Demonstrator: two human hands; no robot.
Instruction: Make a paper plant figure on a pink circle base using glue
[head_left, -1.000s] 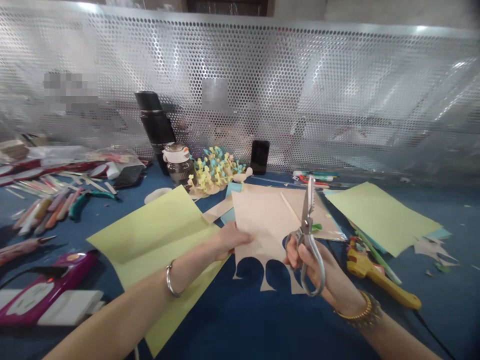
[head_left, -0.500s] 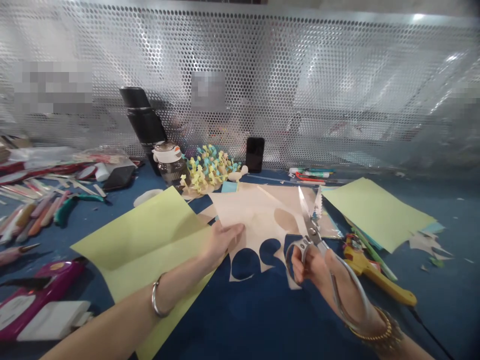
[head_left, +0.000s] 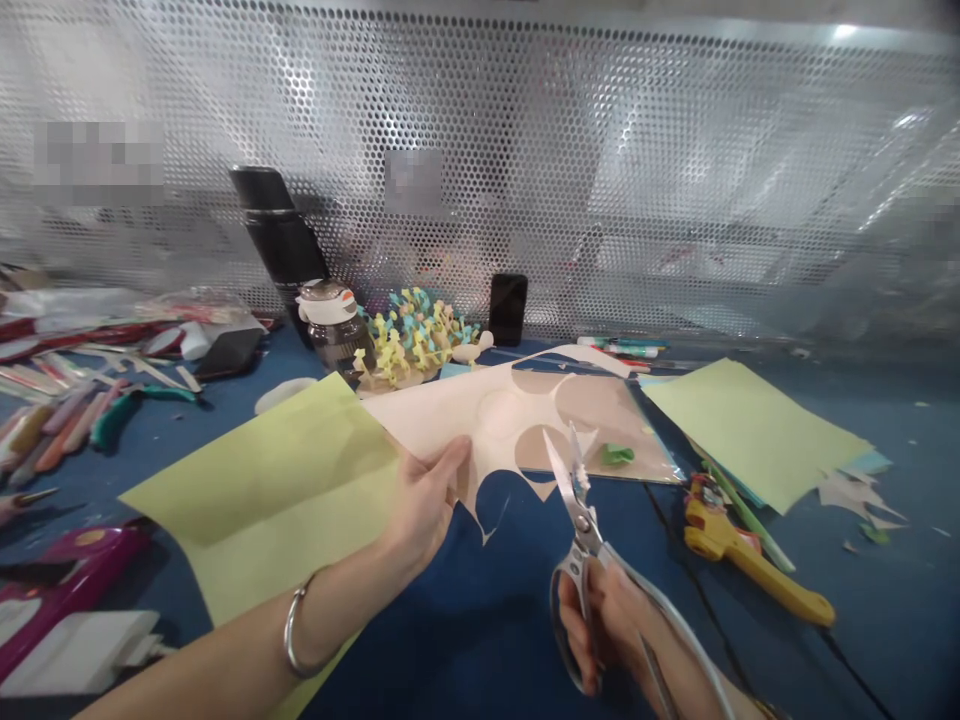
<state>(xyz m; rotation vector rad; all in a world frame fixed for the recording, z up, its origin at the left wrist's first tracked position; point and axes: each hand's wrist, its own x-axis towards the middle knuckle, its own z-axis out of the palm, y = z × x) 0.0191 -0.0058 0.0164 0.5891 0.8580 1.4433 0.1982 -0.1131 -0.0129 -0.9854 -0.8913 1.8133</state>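
Observation:
My left hand (head_left: 431, 490) pinches a cream paper sheet (head_left: 427, 405) with rounded bites cut from its edge and a faint circle marked on it. In my right hand (head_left: 607, 620) is a pair of scissors (head_left: 581, 520), fingers through the handles. Their blades are parted and point up and away, with the tips close to the paper's ragged right side. A large yellow-green sheet (head_left: 277, 480) lies under my left forearm. Beyond the cream paper rests a flat, plastic-covered beige pack (head_left: 630, 420) with a green scrap (head_left: 618, 455) on top.
At the right are a stack of yellow-green paper (head_left: 757, 425) and a yellow glue gun (head_left: 757, 565). Clay tools (head_left: 64, 435), teal pliers (head_left: 124, 410) and a magenta device (head_left: 75, 580) lie left. Behind stand a black flask (head_left: 277, 240), a jar (head_left: 330, 325), paper flowers (head_left: 412, 335) and a phone (head_left: 508, 308).
The cream paper has turned and shifted in my left hand, its cut edge now facing more to the right. My right hand has brought the scissors left and nearer me.

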